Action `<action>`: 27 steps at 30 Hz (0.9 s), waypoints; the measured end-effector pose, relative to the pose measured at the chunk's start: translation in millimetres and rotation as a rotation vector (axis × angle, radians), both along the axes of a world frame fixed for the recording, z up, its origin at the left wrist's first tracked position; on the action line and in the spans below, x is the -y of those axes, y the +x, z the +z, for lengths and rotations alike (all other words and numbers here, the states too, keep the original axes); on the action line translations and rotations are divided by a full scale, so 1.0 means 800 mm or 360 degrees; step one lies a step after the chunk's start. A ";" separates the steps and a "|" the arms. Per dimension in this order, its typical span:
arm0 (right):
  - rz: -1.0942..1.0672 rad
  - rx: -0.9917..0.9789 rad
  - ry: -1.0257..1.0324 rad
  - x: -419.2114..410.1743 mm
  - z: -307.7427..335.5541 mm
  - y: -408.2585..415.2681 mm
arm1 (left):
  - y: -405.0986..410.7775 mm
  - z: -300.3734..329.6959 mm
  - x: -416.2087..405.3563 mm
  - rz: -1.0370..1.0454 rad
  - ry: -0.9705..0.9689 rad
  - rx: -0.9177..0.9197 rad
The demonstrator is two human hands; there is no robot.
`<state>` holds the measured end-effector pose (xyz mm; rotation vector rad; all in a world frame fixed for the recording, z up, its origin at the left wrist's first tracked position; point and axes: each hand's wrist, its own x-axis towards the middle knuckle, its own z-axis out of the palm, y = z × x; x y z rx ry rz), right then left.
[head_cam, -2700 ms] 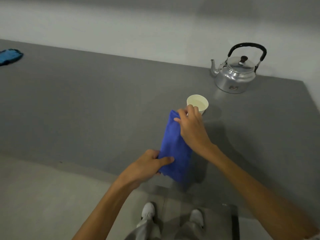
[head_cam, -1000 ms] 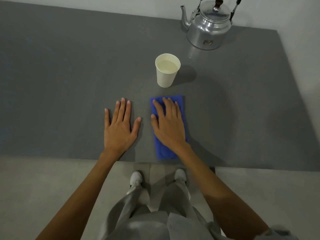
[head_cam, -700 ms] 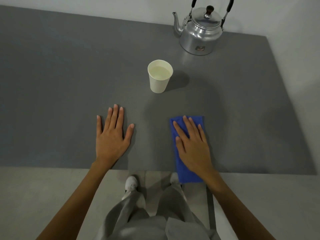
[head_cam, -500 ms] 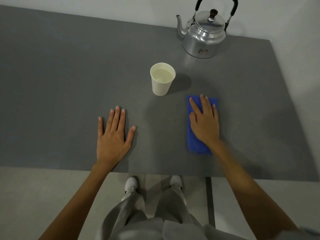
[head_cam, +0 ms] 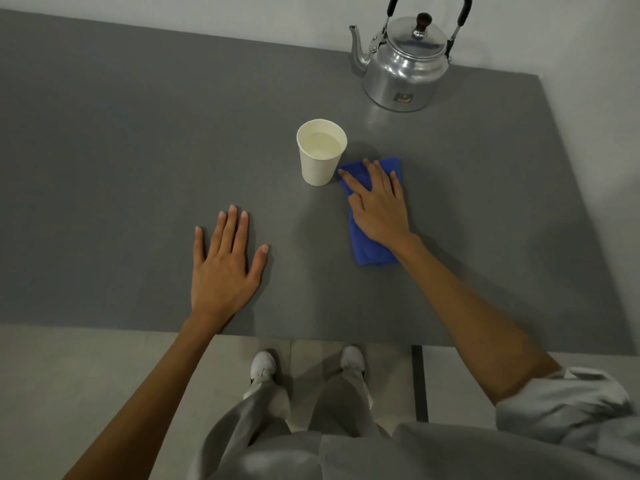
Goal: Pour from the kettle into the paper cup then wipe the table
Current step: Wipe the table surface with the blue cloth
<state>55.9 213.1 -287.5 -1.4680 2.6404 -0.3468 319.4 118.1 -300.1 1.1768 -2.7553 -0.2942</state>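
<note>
Flat and spread, my left hand presses palm-down on the bare grey table near its front edge, holding nothing; I read it as a brace. Further right, the paper cup stands upright mid-table, filled with pale liquid, so the pour looks done. My right hand lies open on the folded blue cloth, fingers fanned, pinning it to the surface rather than gripping. The cloth's near corner sits just beside the cup's base, perhaps touching. I judge the wipe should sweep away from the cup with even pressure, since a nudge could tip it. At the back right corner stands the metal kettle, well clear.
</note>
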 end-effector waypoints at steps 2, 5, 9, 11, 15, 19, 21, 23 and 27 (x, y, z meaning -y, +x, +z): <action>0.0061 -0.0015 -0.0002 -0.013 -0.001 0.016 | 0.001 -0.001 -0.003 0.0003 0.0000 -0.0002; 0.0161 0.0016 0.0018 -0.043 -0.002 0.047 | 0.004 -0.003 -0.002 0.0011 0.0005 -0.0002; 0.0204 0.0039 0.0080 -0.113 0.000 0.082 | 0.009 -0.003 -0.007 -0.0003 0.0009 -0.0014; 0.0103 0.0018 0.0098 -0.157 0.001 0.077 | 0.006 -0.004 -0.013 -0.0022 0.0023 -0.0010; -0.0296 -0.0018 0.0073 -0.186 0.005 0.038 | -0.003 -0.001 -0.017 -0.0040 0.0016 -0.0008; -0.0551 -0.0053 0.0011 -0.131 0.007 -0.015 | -0.011 0.001 -0.014 -0.0045 0.0015 -0.0008; -0.0601 -0.0042 0.0012 -0.098 0.007 -0.037 | -0.016 0.002 -0.013 -0.0048 0.0026 -0.0019; -0.0584 -0.0050 0.0019 -0.066 0.006 -0.046 | -0.020 0.003 -0.012 -0.0054 0.0030 -0.0024; -0.0457 -0.0069 0.0052 -0.021 0.000 -0.036 | -0.018 0.002 -0.011 -0.0049 0.0035 -0.0020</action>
